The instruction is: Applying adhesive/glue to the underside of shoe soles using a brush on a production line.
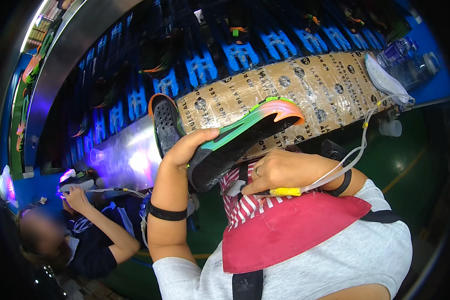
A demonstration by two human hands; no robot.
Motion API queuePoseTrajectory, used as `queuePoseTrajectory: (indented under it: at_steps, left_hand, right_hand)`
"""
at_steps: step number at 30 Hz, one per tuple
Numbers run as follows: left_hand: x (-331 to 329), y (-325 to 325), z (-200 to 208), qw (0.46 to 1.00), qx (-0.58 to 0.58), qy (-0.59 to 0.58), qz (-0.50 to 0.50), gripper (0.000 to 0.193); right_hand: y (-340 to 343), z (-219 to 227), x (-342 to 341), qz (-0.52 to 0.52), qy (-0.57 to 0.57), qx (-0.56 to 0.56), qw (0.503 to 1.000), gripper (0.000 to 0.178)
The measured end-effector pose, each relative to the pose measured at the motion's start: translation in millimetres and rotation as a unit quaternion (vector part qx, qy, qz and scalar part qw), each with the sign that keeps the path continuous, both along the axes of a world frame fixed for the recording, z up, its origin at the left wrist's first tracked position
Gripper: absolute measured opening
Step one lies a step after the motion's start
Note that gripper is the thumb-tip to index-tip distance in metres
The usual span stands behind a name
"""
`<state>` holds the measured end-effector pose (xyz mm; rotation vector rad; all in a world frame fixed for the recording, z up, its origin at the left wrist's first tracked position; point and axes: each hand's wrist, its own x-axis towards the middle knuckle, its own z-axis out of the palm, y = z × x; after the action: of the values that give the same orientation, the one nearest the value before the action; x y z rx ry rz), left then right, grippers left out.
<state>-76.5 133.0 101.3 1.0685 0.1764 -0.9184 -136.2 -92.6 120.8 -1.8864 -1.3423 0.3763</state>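
My left hand [185, 150] is closed round one end of a shoe sole [235, 129] with a green and orange side wall and a dark inner face. It holds the sole tilted, above the front edge of a cardboard-covered bench. In my right hand [280, 172], in front of my apron, is a brush [233, 188] with pale bristles. Yellow tape wraps its handle, and clear tubes [342, 165] run from it. The bristles are apart from the sole. Beside my left hand a second sole [164, 120], black with holes and an orange rim, lies on the bench.
Taped cardboard [325, 90] covers the bench. Behind it runs a rack of blue holders [240, 55] carrying dark shoe parts. Plastic bottles [397, 52] and a white shoe-shaped piece [382, 75] are at the right end. At left, a co-worker [100, 230] handles a shoe [80, 181].
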Motion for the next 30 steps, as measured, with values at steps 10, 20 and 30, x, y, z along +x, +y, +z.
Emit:
queuePoseTrajectory:
  at_steps: [10,20,30]
  left_hand:
    - [6.4,7.3,-2.2,0.994,0.093,0.005,-0.064,0.042]
    - [-0.1,14.3,-2.2,0.998,0.05,0.037,-0.014,0.039]
    - [-31.4,-11.5,-28.7,0.98,-0.115,0.075,0.142,0.042]
  right_hand:
    - [-4.2,-9.6,0.5,-0.017,-0.017,-0.011,1.0,0.032]
    - [-3.1,-13.8,3.7,-0.094,-0.015,0.114,0.989,0.027]
    - [-7.3,-33.0,19.8,-0.38,0.148,0.181,0.895,0.021]
